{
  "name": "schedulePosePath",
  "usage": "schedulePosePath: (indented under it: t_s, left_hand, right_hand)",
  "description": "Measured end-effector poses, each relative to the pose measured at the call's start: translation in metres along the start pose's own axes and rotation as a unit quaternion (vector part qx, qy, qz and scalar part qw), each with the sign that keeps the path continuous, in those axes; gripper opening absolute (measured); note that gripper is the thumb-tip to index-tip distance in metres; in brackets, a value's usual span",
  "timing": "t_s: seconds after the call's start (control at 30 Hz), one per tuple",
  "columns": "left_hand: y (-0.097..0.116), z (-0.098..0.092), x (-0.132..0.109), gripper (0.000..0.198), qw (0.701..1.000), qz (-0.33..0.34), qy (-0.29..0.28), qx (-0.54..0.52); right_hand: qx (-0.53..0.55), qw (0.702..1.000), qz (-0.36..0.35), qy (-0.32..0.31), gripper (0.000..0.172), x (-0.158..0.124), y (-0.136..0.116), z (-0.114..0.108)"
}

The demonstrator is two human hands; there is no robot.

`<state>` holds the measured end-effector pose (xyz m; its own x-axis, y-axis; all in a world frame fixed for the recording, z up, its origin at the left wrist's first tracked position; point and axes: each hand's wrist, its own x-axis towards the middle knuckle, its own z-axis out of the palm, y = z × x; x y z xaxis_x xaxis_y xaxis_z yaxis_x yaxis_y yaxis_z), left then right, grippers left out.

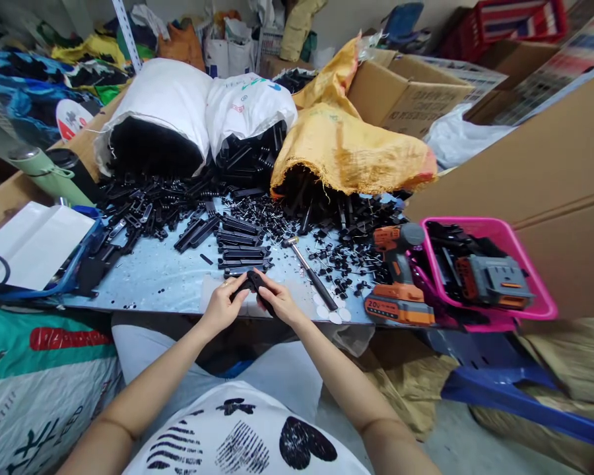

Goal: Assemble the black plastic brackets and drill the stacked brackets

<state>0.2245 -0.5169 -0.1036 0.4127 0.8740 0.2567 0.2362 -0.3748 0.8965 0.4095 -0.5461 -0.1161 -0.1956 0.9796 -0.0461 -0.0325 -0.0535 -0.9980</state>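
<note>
Between my two hands, at the table's front edge, is a small black plastic part (pixel 253 282). My left hand (pixel 224 305) pinches it from the left, and the fingers of my right hand (pixel 280 300) close on it from the right. Its exact shape is partly covered by my fingers. Just beyond my hands lies a stack of long black plastic pieces (pixel 241 245). A hammer (pixel 311 272) with a dark handle rests to the right of them. Small black parts with metal pins (pixel 344 260) are scattered farther right.
A cordless drill (pixel 396 277) stands on the right beside a pink basket (pixel 534 290) holding a battery. White sacks (pixel 163 92) and an orange sack (pixel 346 145) spill black parts along the back. On the left are a blue tray (pixel 92 237) and a green bottle (pixel 54 175).
</note>
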Motion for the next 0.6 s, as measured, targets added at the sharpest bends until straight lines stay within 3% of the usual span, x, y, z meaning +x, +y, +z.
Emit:
schedulePosePath:
  t_s: [0.17,0.37,0.53,0.6]
  left_hand:
    - [0.014,0.000,-0.003,0.036,0.997,0.054,0.019,0.056]
    - [0.028,0.021,-0.005,0.036,0.976,0.102,0.188,0.042]
    - [0.032,0.013,0.004,0.033,0.981,0.101,0.163,0.023]
    - [0.026,0.013,0.007,0.033,0.984,0.080,0.158,0.022]
  right_hand:
    - [-0.142,0.985,-0.095,-0.025,0.052,-0.004,-0.004,-0.012]
    - [-0.106,0.979,-0.154,0.084,0.053,-0.008,0.006,0.023]
    - [-0.150,0.963,-0.165,0.151,0.056,-0.009,0.016,0.046]
    - [-0.178,0.960,-0.153,0.151,0.056,-0.007,0.016,0.047]
